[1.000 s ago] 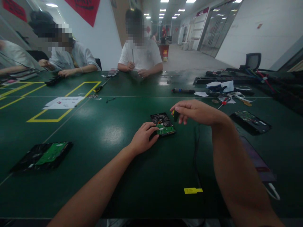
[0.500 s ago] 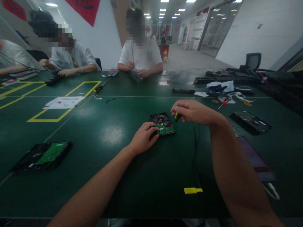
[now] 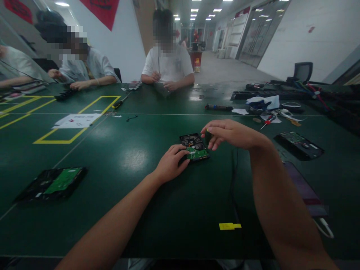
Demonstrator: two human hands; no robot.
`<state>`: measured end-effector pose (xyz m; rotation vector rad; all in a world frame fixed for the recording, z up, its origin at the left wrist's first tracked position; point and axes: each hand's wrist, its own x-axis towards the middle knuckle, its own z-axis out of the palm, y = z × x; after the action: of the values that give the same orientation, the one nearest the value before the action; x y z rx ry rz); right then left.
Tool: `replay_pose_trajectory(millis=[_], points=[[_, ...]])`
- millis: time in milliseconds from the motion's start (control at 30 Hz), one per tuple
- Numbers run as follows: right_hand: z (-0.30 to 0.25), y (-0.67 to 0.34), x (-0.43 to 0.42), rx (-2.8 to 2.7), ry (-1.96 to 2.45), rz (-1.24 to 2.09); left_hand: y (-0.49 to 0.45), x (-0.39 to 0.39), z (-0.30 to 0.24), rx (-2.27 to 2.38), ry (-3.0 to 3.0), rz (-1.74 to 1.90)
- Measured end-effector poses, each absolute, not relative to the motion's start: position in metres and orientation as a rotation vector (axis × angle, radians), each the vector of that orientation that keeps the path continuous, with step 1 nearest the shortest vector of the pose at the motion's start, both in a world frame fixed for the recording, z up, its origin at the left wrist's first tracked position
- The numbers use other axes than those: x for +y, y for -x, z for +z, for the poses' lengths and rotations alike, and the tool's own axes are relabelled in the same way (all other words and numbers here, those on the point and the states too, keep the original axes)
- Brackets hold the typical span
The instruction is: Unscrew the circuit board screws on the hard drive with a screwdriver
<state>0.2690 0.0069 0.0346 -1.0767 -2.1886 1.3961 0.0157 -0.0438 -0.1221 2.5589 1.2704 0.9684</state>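
A hard drive [image 3: 191, 141] with a green circuit board [image 3: 198, 153] lies on the green table in front of me. My left hand [image 3: 172, 163] grips its near left edge, thumb and fingers bent against it. Just past the drive's right side, my right hand [image 3: 222, 134] pinches a dark, yellow-topped screwdriver handle [image 3: 208, 138] held roughly upright. The fingers cover part of the handle, and I cannot make out its shaft or tip.
Another hard drive [image 3: 52, 183] lies at left, and one more [image 3: 299, 145] at right. A phone [image 3: 305, 189] with a white cable is beside my right forearm. A black cable with a yellow tag [image 3: 230, 226] runs nearby. A red-handled screwdriver [image 3: 269, 120] lies farther back. People sit across the table.
My right hand has turned slightly, and the screwdriver handle now stands more upright, its yellow end on top. My left hand and the hard drive stay in place.
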Motion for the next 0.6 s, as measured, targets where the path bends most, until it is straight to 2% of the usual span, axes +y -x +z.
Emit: replay_pose_trajectory(millis=[367, 467, 600], points=[[0.037, -0.281, 0.013, -2.390, 1.180, 0.765, -0.015, -0.044, -0.122, 1.279, -2.549, 0.946], [0.036, -0.283, 0.016, -2.367, 1.249, 0.722, -0.015, -0.043, -0.124, 1.279, -2.552, 0.957], [0.034, -0.278, 0.014, -2.342, 1.248, 0.828, -0.015, -0.043, -0.123, 1.255, -2.560, 0.960]])
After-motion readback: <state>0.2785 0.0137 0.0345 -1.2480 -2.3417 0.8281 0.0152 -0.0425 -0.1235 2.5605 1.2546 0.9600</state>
